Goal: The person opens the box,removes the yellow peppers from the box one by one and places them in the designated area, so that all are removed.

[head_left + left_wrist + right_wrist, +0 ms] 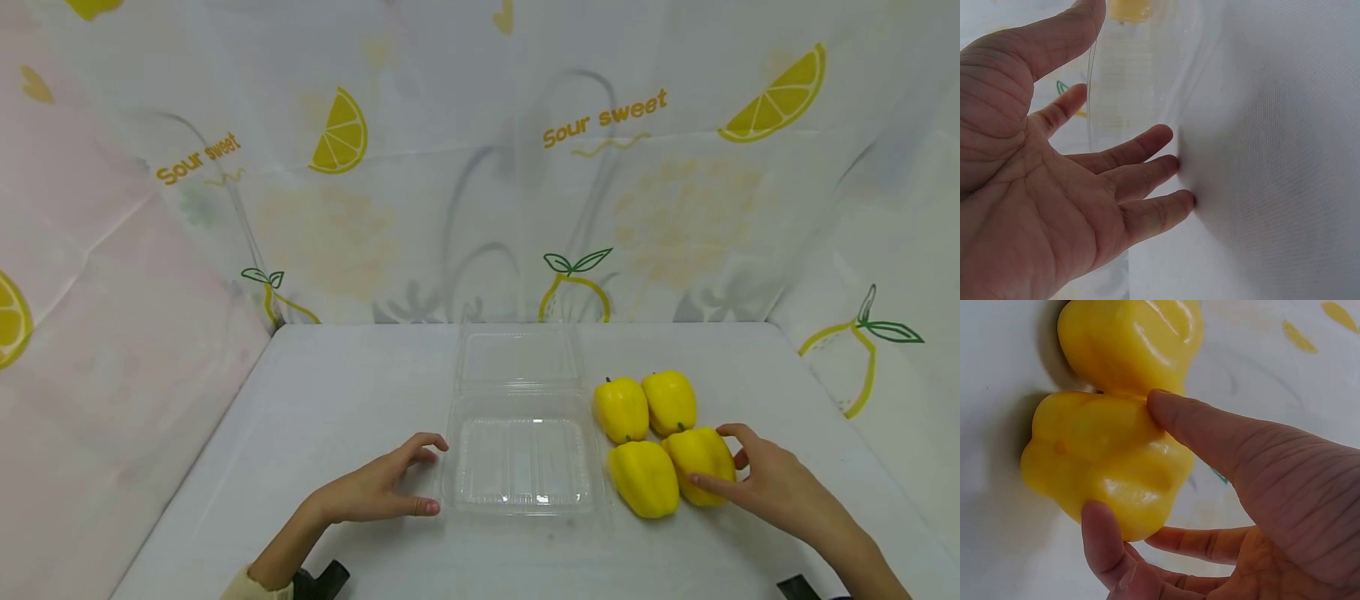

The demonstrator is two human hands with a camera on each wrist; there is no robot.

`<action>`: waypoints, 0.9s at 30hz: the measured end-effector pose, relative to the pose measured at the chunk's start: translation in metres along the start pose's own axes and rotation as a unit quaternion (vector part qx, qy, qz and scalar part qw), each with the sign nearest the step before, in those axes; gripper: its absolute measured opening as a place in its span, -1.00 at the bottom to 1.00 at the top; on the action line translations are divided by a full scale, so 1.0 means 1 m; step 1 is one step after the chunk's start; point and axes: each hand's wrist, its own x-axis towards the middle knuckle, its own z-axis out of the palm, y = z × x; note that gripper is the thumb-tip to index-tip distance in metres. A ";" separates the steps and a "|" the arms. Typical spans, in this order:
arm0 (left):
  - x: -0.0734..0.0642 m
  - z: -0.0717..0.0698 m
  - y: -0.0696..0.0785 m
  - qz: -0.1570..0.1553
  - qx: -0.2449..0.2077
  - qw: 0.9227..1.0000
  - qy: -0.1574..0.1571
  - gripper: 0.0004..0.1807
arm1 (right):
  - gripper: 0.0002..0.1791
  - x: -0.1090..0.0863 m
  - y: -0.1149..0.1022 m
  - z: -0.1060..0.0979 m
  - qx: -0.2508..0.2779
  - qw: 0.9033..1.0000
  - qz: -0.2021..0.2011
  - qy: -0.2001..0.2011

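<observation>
My right hand (780,483) holds the nearest right yellow bell pepper (697,462) on the table, thumb on one side and fingers round the other. In the right wrist view this pepper (1104,450) lies against a second one (1129,344), and the thumb tip presses close to where they meet. A clear plastic clamshell box (521,510) lies with its lid (517,358) folded back, away from me. Beside the box's left edge is my left hand (375,487), thumb and fingers spread and nothing between them. Its fingertips reach down at the white cloth in the left wrist view.
Three more yellow bell peppers sit beside the held one: a near left one (643,479), a far left one (621,408) and a far right one (670,402). The white table (360,367) ends at a lemon-print curtain (450,208) behind and at both sides.
</observation>
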 end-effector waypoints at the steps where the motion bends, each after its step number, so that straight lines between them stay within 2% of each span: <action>1: 0.000 0.000 0.000 0.000 0.000 1.000 0.000 -0.24 | -0.03 0.000 0.000 0.000 0.000 1.000 0.001 -0.001; 12: 0.002 0.001 -0.001 0.004 -0.001 1.000 -0.001 -0.25 | -0.06 -0.001 0.002 -0.001 0.014 1.000 0.003 -0.018; 21: 0.002 0.002 0.001 0.023 0.011 1.000 -0.008 -0.25 | -0.06 0.001 0.004 -0.008 0.002 1.000 -0.001 -0.011; 27: 0.001 0.001 0.003 0.033 0.011 0.999 -0.010 -0.24 | -0.07 0.005 0.004 -0.017 0.004 1.000 -0.017 0.015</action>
